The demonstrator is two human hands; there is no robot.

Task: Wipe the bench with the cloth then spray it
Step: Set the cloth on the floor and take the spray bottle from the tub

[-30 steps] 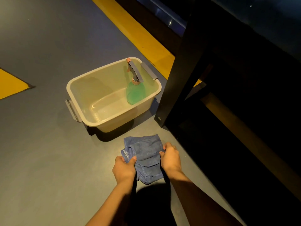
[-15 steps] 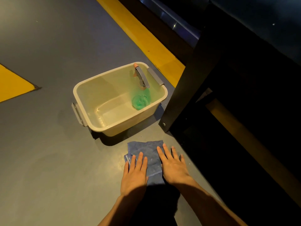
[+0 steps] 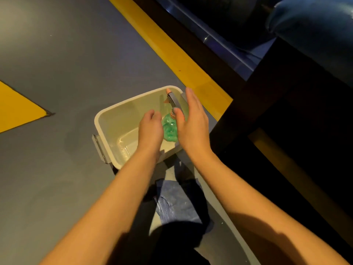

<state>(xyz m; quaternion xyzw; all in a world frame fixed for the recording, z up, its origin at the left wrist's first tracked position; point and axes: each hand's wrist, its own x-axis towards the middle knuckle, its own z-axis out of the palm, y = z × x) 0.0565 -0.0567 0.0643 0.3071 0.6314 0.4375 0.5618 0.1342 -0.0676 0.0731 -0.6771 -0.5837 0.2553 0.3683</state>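
Note:
A green spray bottle [image 3: 169,127] with a grey and pink trigger head leans in the far right corner of a beige plastic tub [image 3: 107,115] on the floor. My left hand [image 3: 150,129] hovers over the tub just left of the bottle, fingers loosely curled and holding nothing. My right hand [image 3: 193,123] is spread flat just right of the bottle, its thumb near the bottle's neck, not gripping it. The blue cloth [image 3: 177,205] lies folded on the grey floor between my forearms, partly in shadow. The dark bench [image 3: 277,104] stands at the right.
The grey floor [image 3: 57,64] carries a yellow stripe [image 3: 172,54] running past the tub and a yellow triangle [image 3: 17,109] at the left. The bench's black leg [image 3: 231,119] stands close to the tub's right side. A dark blue cushion [image 3: 315,27] sits at the top right.
Both hands left the cloth, which stays flat on the floor, and reached forward over the tub to either side of the spray bottle. The camera moved closer.

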